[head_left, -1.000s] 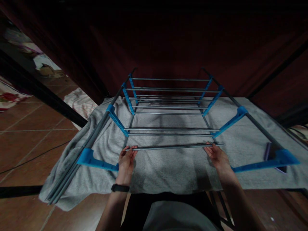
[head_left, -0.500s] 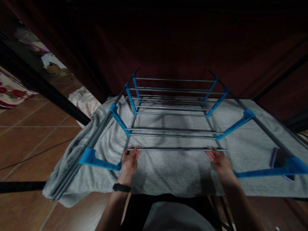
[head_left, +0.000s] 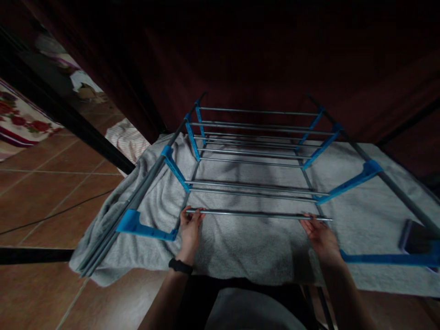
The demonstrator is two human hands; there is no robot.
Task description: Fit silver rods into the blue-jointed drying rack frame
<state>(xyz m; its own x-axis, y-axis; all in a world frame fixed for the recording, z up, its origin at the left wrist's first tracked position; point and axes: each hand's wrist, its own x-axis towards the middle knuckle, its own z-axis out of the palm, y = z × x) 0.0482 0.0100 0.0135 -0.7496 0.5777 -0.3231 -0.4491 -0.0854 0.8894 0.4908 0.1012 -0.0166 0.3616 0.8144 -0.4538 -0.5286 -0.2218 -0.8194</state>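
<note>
A rack of grey metal rods and blue plastic brackets (head_left: 175,167) lies on a grey towel (head_left: 247,247). I hold one loose grey rod (head_left: 257,214) level across the rack's near end. My left hand (head_left: 190,225), with a black wristband, grips the rod's left tip beside the near left blue bracket (head_left: 144,228). My right hand (head_left: 319,234) pinches the rod's right end, just above the near right blue bracket (head_left: 385,258). Two fixed rods (head_left: 254,188) run parallel a little beyond the held one.
A dark phone-like object (head_left: 415,237) lies on the towel at the far right. Dark red cloth (head_left: 261,55) hangs behind the rack. Brown floor tiles (head_left: 44,192) with a black cable lie to the left, past a black bar (head_left: 65,123) and a striped cloth (head_left: 127,140).
The rod, tilted a second ago, is now level and sits slightly lower, closer to the near brackets. Both hands kept their grip. The camera view swung a little to the left.
</note>
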